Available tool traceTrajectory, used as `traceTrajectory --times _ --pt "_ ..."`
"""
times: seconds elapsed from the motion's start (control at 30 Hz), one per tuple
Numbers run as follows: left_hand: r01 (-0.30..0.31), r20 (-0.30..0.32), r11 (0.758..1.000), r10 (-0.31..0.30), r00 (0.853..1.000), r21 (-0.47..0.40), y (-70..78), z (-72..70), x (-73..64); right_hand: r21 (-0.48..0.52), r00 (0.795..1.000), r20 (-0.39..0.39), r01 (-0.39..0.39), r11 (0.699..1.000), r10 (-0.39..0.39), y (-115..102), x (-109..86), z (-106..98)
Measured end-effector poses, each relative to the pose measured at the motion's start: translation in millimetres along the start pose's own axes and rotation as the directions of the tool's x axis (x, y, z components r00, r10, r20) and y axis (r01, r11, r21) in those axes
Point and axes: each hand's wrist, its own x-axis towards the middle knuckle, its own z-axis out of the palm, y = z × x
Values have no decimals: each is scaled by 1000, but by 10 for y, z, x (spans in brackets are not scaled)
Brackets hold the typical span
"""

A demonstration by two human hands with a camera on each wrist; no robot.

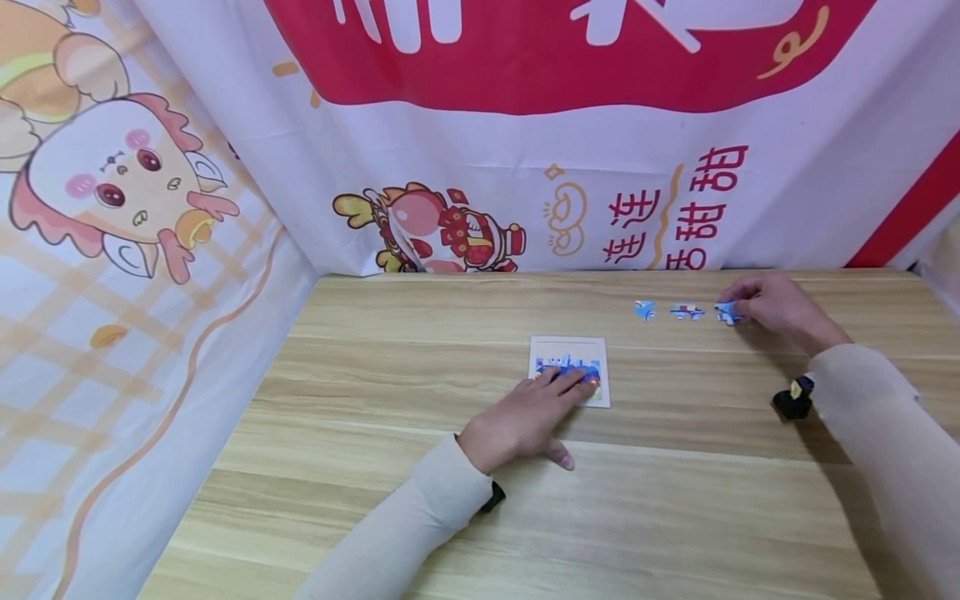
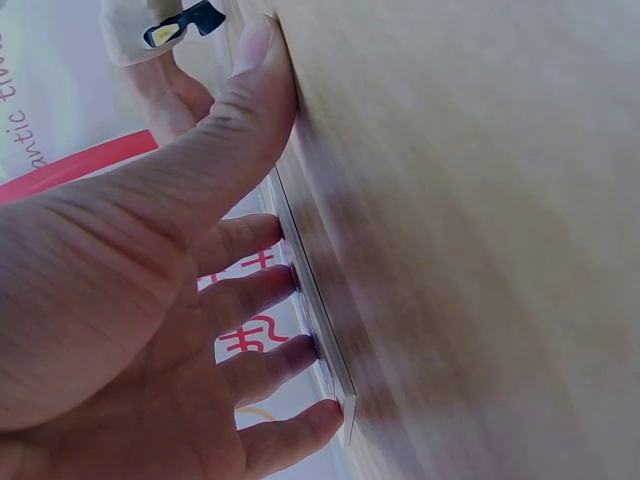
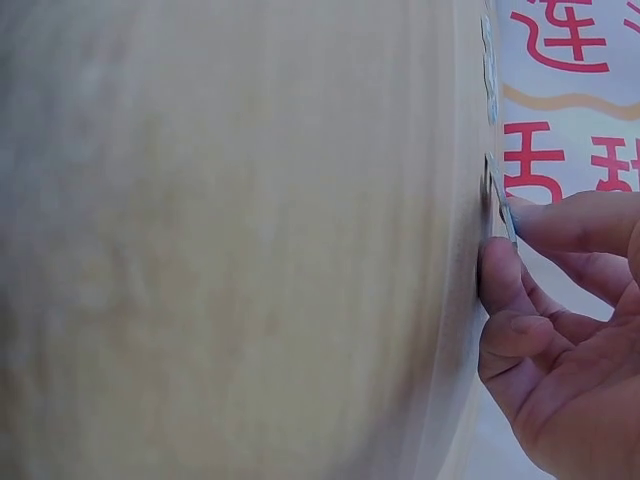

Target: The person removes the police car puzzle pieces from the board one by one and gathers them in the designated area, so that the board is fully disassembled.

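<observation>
Wood tabletop (image 1: 660, 508); right grip (image 1: 780, 308) pinches tilted puzzle piece (image 1: 726, 312), long axis unclear.

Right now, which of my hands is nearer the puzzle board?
Left. Your left hand rests on the puzzle board; your right hand is away to its right, pinching a piece.

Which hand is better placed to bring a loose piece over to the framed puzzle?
Probably the right hand: it pinches the rightmost loose piece, while the left hand rests on the framed puzzle, seemingly steadying it.
</observation>
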Motion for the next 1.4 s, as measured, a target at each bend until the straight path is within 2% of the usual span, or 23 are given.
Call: traceTrajectory --times 0.67,1.23,1.4 --pt "0 5 1000 0 1000 0 2 -13 -2 -33 999 11 43 999 -43 19 7 -9" --pt "-4 2 1000 4 1000 -5 8 -4 8 -14 1000 22 12 1000 -11 44 -17 -20" --pt "-4 -11 999 4 1000 32 23 -3 -3 -27 999 -9 32 999 -32 -50 -57 -7"
